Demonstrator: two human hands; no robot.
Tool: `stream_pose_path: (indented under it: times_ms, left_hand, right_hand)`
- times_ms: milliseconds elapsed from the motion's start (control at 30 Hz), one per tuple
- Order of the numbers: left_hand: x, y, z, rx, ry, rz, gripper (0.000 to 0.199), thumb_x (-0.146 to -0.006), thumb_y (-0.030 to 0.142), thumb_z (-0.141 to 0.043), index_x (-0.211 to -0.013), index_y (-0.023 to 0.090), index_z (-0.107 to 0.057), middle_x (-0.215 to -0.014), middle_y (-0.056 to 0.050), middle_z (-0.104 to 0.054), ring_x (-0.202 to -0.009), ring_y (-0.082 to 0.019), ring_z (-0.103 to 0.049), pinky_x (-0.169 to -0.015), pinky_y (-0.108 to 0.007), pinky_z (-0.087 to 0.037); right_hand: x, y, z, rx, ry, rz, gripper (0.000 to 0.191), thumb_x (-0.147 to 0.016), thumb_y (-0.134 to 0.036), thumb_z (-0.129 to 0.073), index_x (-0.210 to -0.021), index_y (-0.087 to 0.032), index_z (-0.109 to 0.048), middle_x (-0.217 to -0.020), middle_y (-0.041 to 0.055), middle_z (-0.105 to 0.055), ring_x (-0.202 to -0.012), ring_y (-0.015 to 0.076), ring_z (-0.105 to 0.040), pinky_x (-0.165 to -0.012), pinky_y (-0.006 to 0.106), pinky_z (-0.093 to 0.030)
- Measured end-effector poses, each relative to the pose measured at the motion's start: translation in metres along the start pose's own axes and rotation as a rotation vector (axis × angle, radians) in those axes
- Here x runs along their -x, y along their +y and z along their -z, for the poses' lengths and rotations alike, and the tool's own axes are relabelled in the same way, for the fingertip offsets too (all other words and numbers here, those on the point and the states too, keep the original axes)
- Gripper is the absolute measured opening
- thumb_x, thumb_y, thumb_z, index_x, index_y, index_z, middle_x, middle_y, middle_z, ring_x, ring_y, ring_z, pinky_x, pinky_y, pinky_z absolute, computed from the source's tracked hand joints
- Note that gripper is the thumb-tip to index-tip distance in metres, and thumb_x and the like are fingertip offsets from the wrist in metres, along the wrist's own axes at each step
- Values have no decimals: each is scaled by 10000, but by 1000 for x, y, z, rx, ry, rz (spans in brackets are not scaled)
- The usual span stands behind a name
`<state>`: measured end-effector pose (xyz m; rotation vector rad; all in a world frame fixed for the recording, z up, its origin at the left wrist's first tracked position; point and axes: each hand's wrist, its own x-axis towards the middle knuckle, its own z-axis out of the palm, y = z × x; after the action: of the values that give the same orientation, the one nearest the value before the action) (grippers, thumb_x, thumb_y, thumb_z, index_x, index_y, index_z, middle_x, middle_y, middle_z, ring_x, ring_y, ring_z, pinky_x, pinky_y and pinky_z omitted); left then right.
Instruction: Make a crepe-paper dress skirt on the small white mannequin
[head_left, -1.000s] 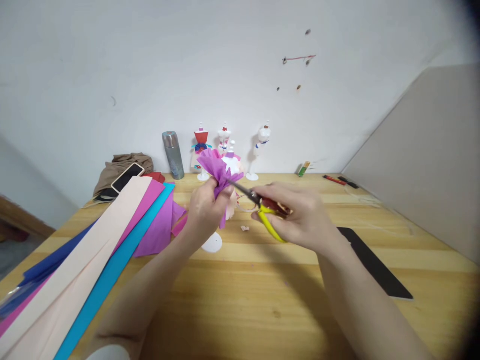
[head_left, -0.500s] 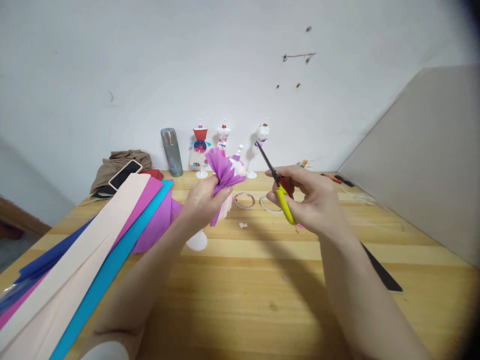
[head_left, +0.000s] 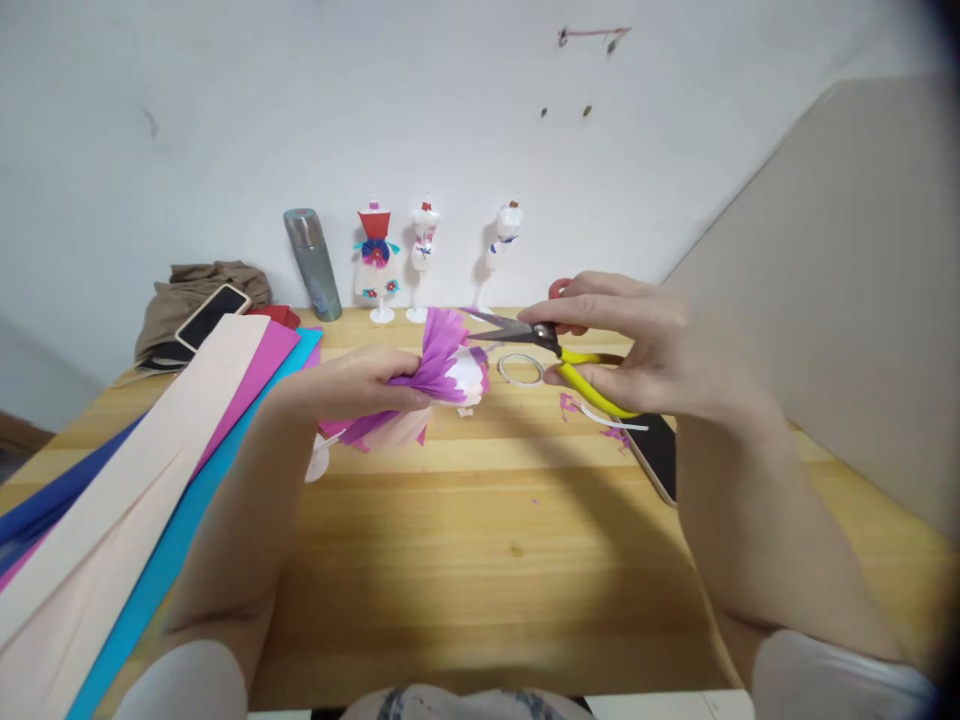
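My left hand (head_left: 364, 382) is closed around a small white mannequin (head_left: 469, 375) wrapped in gathered purple crepe paper (head_left: 441, 350). The mannequin lies tilted, with its round white base (head_left: 318, 461) to the lower left and a pale pink paper skirt below my fingers. In my right hand (head_left: 637, 340) is a pair of scissors (head_left: 541, 335) with yellow and red handles. Its blades are parted and point left, their tips at the upper right edge of the purple paper. Whether they touch the paper I cannot tell.
Several long paper strips (head_left: 150, 470) lie on the left. Behind stand a grey flask (head_left: 315, 265) and three dressed mannequins, one in a red top (head_left: 375, 225). A tape ring (head_left: 520, 370), purple scraps (head_left: 568, 405) and a dark phone (head_left: 654, 455) are on the wooden table (head_left: 465, 560).
My left hand has tilted the mannequin over sideways. The scissors have opened and swung from pointing up to pointing left, up to the purple paper. The view has tipped downward.
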<state>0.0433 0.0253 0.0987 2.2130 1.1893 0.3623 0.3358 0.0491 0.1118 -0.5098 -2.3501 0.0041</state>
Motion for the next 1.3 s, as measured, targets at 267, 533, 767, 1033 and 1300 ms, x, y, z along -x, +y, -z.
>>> stream_pose_path:
  times_ms: [267,533,767,1033,1300]
  left_hand:
    - [3,0,0,-23,-177,16,314,-879,482,-539,-824,194,-650,-788,-11,-615,-688,-160,-526,-609,-260,-373]
    - [3,6,-4,-35,-174,-55,188,-880,311,-561,-828,180,-686,-757,9,-627,-689,-139,-524,-637,-233,-365]
    - [2,4,-1,-107,-280,-38,322,-940,405,-504,-1043,163,-689,-921,-2,-685,-799,-142,-553,-720,-223,-391]
    - [1,9,-2,-139,-334,1,283,-952,360,-485,-1038,173,-679,-894,-20,-678,-781,-158,-567,-687,-243,-401]
    - [3,13,-2,-178,-344,4,298,-942,381,-477,-966,143,-654,-860,-19,-661,-771,-148,-570,-692,-233,-413]
  right_hand:
    - [9,5,10,345,-128,165,327,-878,-332,-595,-1197,-322,-667,-1017,85,-693,-902,237,-656,-758,416,-404]
    - [5,1,13,485,-131,353,400,-891,-242,-588,-1284,-315,-601,-871,61,-646,-834,224,-603,-698,404,-316]
    - [-1,-7,12,544,-193,270,276,-977,-415,-499,-1200,-368,-654,-922,6,-668,-851,214,-607,-784,431,-365]
    - [-5,-12,20,651,-298,271,309,-1011,-468,-440,-1212,-347,-642,-976,0,-680,-890,201,-615,-787,428,-397]
    - [-10,-20,26,679,-342,348,302,-1049,-418,-397,-1201,-340,-646,-958,3,-675,-943,187,-626,-807,398,-421]
